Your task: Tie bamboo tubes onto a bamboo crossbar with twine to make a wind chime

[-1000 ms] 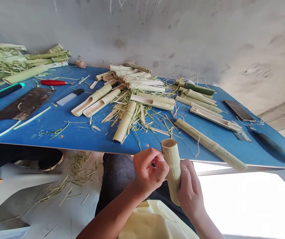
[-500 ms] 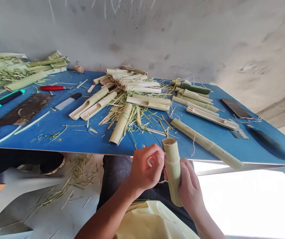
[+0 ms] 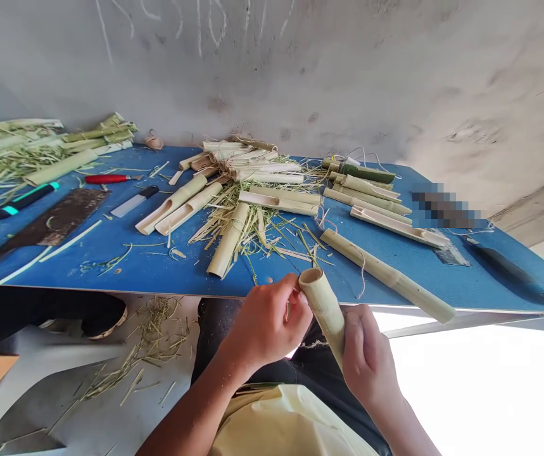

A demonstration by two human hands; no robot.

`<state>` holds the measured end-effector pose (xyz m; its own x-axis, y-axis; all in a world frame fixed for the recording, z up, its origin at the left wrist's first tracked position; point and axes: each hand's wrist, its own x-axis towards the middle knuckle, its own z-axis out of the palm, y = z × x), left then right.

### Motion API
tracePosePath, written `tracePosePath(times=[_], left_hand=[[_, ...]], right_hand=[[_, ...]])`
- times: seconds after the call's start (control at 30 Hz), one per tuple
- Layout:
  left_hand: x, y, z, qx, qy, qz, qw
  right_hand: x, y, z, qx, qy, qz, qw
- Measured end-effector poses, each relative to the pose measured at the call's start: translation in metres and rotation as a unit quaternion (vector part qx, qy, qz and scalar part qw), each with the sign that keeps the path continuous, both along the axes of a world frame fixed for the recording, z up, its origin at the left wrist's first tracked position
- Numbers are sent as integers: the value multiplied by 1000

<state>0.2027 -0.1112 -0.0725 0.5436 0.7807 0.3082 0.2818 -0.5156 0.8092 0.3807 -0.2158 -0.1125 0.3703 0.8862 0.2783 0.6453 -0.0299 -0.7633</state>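
A pale-green, hollow bamboo tube (image 3: pixel 326 309) slants up from right fingers (image 3: pixel 356 335) gripping it; left fingers (image 3: pixel 295 308) curl alongside, hold unclear.

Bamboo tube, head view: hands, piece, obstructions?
Right hand gripping bamboo tube, tilted, open end up. Left hand by its rim, fingers curled, hold unclear. Loose twine showing between hands; shavings on blue table beyond.
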Motion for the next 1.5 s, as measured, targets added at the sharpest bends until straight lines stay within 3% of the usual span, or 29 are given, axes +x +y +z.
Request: tracePosePath(times=[0.1,0.23,0.43,0.6,0.67,0.77,0.83,0.9,1.0,1.07,1.13,1.23,1.33,1.43,1.5], left_hand=[[6,0,-4,10,1,34,999],[17,-4,-7,20,-70,89,993],[27,-11,-8,-28,-178,72,981],[33,-10,-22,32,-184,116,975],[35,-11,-26,49,-215,108,969],[34,-16,-25,42,-249,18,967],[27,-22,-21,43,-229,-34,972],[17,-27,-19,38,-177,-46,982],[-2,-31,-24,3,-21,-39,999],[-10,-31,-29,8,90,-15,996],[-14,-31,-28,32,126,32,991],[-8,-31,-17,11,19,66,998],[6,-33,-8,-58,-94,37,993],[19,-33,-14,-131,-171,27,976],[22,-30,-21,-205,-264,3,943]], right_hand=[[2,1,0,6,-23,-6,1000],[-2,3,3,21,-9,-17,1000],[-20,14,13,13,175,4,984],[-33,22,7,-20,309,16,951],[-32,26,3,-32,351,9,936],[-22,33,4,-9,355,-34,934],[-12,33,9,11,330,-52,942],[-3,28,14,6,339,-41,940],[8,16,18,-6,356,-21,934],[12,11,15,-4,332,-26,943],[13,8,11,-7,316,-30,948],[5,9,7,-11,305,-14,952],[-6,12,7,23,214,33,976],[-8,17,8,66,96,72,991],[2,19,13,80,44,69,993]])
